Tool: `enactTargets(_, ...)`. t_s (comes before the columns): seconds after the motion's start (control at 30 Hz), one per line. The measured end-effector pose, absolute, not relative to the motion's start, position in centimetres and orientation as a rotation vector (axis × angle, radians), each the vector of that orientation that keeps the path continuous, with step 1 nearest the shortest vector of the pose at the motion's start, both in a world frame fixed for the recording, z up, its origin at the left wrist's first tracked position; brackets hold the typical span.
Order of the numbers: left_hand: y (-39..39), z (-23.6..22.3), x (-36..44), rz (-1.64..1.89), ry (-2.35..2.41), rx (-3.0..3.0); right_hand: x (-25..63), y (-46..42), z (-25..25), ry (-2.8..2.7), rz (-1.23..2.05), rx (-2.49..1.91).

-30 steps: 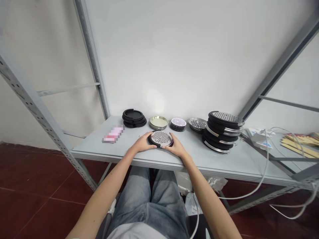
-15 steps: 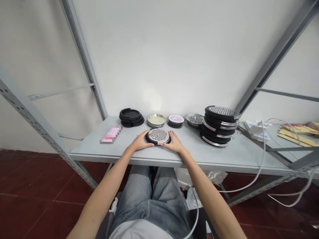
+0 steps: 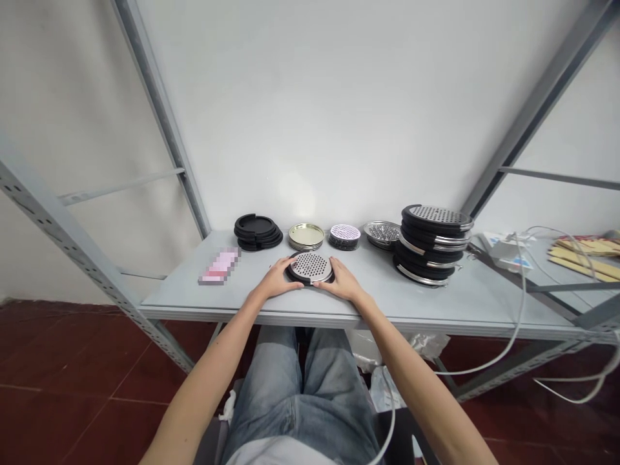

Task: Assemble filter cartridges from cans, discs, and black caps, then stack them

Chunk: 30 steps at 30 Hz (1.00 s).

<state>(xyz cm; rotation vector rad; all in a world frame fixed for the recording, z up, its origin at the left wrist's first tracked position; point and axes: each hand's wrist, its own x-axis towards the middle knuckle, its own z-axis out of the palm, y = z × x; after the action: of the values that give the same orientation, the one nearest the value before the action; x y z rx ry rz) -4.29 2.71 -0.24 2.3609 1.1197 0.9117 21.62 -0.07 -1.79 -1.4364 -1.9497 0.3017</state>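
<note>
A round perforated metal disc in a black ring [image 3: 311, 267] lies on the grey table in front of me. My left hand [image 3: 279, 280] grips its left side, with the thumb along the near edge. On the opposite side my right hand [image 3: 341, 279] holds the rim, fingers curved around it and thumb at the near edge. The two thumbs almost meet at the front. Just behind the disc sit a stack of shallow gold-coloured metal lids [image 3: 306, 236] and a stack of pale perforated discs [image 3: 345, 235].
Black rings [image 3: 256, 230] are stacked at the back left, near a blurred pink box [image 3: 220, 266]. Perforated silver discs [image 3: 382, 231] lie at the back, beside a tall stack of black-ringed discs [image 3: 432, 244]. A white cable [image 3: 520, 310] hangs over the right front edge. Metal posts stand at both sides.
The view has shifted slightly, so everything appears a little lower and further right. Both hands keep their grip on the perforated disc, which stays in about the same place on the table.
</note>
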Motion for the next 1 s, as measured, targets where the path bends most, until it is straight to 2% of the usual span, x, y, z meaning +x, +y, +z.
enactTargets(1.0, 2.27, -0.06, -4.27, 0.826, 1.208, 2.368, 21.98, -0.3, -1.42, -1.979, 0.298, -1.368)
